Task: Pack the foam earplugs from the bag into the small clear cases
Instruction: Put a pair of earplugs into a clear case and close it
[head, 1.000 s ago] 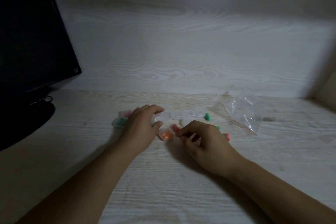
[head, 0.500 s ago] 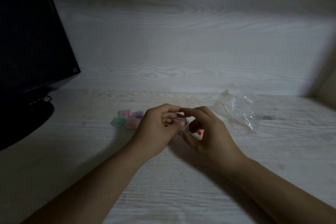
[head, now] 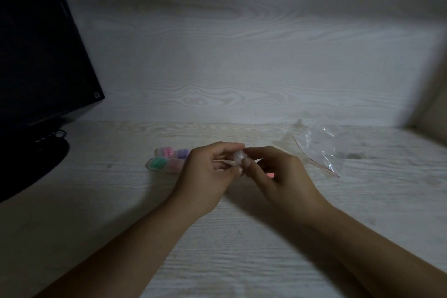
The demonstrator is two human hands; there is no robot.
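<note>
While Both Hands Share 1 Small Case, Keep the Pinch Light

While the small clear case (head: 239, 158) sits pinched between both hands just above the desk (head: 242, 261), the job seems to be opening it or loading it, and which of the 2 is too blurred to tell. Fingertips of the left hand (head: 208, 176) grip its near side and those of the right hand (head: 278, 172) curl round the far side, so neither is spread. Doing this well means steadying the case with one hand and letting the other work, squeezing gently since thin plastic can pop free. A pink earplug (head: 271, 175) shows under the right hand; whether it is held or lying on the desk I cannot tell. Filled cases (head: 167, 159), showing pink, purple and green, lie just left of the left hand. Off to the right the clear bag (head: 324, 150) lies flat and looks nearly empty, and a dark monitor (head: 41, 51) stands at far left
</note>
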